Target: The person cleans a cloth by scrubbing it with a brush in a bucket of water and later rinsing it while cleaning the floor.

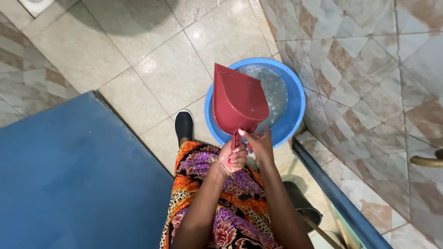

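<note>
Matt red plastic dustpan, glossy blue plastic basin, smooth shiny floor tiles, patterned cloth skirt

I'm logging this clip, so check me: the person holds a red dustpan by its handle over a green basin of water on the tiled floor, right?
Not quite: the basin is blue, not green. The head view shows it on the tiled floor with water in it, and the red dustpan held above it, the left hand gripping the handle and the right hand at the pan's base.
</note>
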